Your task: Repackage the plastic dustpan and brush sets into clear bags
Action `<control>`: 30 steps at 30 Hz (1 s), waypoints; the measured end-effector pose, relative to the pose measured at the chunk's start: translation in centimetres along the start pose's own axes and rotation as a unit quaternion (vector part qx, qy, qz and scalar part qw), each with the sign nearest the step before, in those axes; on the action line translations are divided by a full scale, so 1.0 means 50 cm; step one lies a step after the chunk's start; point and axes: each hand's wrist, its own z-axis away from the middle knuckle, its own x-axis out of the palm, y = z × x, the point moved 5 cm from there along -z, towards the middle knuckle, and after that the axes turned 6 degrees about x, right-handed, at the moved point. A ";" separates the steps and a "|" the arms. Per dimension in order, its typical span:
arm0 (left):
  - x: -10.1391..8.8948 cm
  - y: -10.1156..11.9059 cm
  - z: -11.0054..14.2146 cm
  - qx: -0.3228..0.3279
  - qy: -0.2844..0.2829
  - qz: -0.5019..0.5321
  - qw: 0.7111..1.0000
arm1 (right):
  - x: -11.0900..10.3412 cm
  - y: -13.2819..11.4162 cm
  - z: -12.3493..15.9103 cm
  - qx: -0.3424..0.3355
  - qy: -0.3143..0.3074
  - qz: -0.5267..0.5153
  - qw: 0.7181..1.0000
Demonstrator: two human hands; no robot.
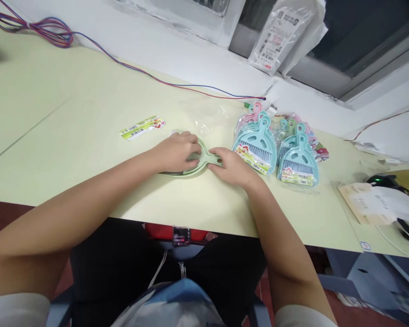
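Green dustpan (205,158) — in right hand (231,166)

both arms forward, forearms bare, converging at centre; left forearm (98,195) comes in from lower left at a shallow angle, right forearm (279,213) steeper from lower right; left hand (181,151) palm down, fingers bent and pointing right, wrist near straight; right hand (231,167) points left, thumb on the near side, fingers on the far side, closed in a grip, wrist angled inward; hands near each other, not touching
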 end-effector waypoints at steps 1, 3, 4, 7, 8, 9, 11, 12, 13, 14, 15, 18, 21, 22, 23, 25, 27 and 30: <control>0.005 0.002 0.000 -0.011 -0.012 -0.017 1.000 | 0.000 0.000 0.000 0.005 -0.006 -0.015 1.000; 0.008 0.000 0.001 -0.027 -0.030 -0.026 0.999 | 0.000 0.001 0.002 0.012 -0.020 -0.047 0.999; 0.008 -0.002 0.002 -0.030 -0.037 -0.023 0.999 | 0.001 0.001 0.002 0.016 -0.027 -0.062 0.998; 0.003 -0.006 0.005 -0.030 -0.049 -0.011 0.998 | 0.003 -0.001 0.004 0.027 -0.047 -0.098 0.994; 0.002 -0.006 0.006 -0.028 -0.053 -0.007 0.998 | 0.004 -0.002 0.004 0.028 -0.050 -0.106 0.993; 0.001 -0.005 0.006 -0.025 -0.055 -0.005 0.998 | 0.004 -0.003 0.004 0.028 -0.050 -0.114 0.992; 0.000 -0.002 0.005 -0.014 -0.057 -0.009 0.998 | 0.005 -0.004 0.005 0.030 -0.049 -0.120 0.991; 0.000 0.000 0.005 -0.007 -0.055 -0.017 0.998 | 0.005 -0.004 0.004 0.033 -0.049 -0.118 0.991; 0.000 0.002 0.004 0.001 -0.052 -0.027 0.998 | 0.006 -0.004 0.004 0.035 -0.049 -0.113 0.992; 0.000 0.004 0.003 0.009 -0.048 -0.039 0.998 | 0.006 -0.005 0.004 0.035 -0.049 -0.106 0.993; 0.000 0.006 0.002 0.016 -0.043 -0.053 0.998 | 0.006 -0.006 0.004 0.035 -0.049 -0.098 0.993; -0.002 0.015 0.000 0.038 -0.034 -0.100 0.994 | 0.004 -0.011 0.005 0.028 -0.049 -0.081 0.995; -0.007 0.028 -0.001 0.058 -0.026 -0.146 0.987 | 0.004 -0.016 0.006 0.015 -0.059 -0.070 0.996; -0.010 0.033 -0.001 0.064 -0.022 -0.160 0.985 | 0.004 -0.016 0.006 0.013 -0.060 -0.068 0.996; -0.014 0.037 0.000 0.067 -0.019 -0.172 0.983 | 0.004 -0.016 0.006 0.016 -0.060 -0.068 0.996; -0.024 0.042 0.002 0.067 -0.012 -0.185 0.980 | 0.001 -0.013 0.006 0.029 -0.052 -0.069 0.996; -0.037 0.042 0.004 0.058 -0.005 -0.181 0.982 | -0.005 -0.013 0.005 0.026 -0.038 -0.068 0.997; -0.061 0.029 0.011 0.037 0.011 -0.158 0.987 | -0.015 -0.015 0.004 0.008 -0.021 -0.059 0.998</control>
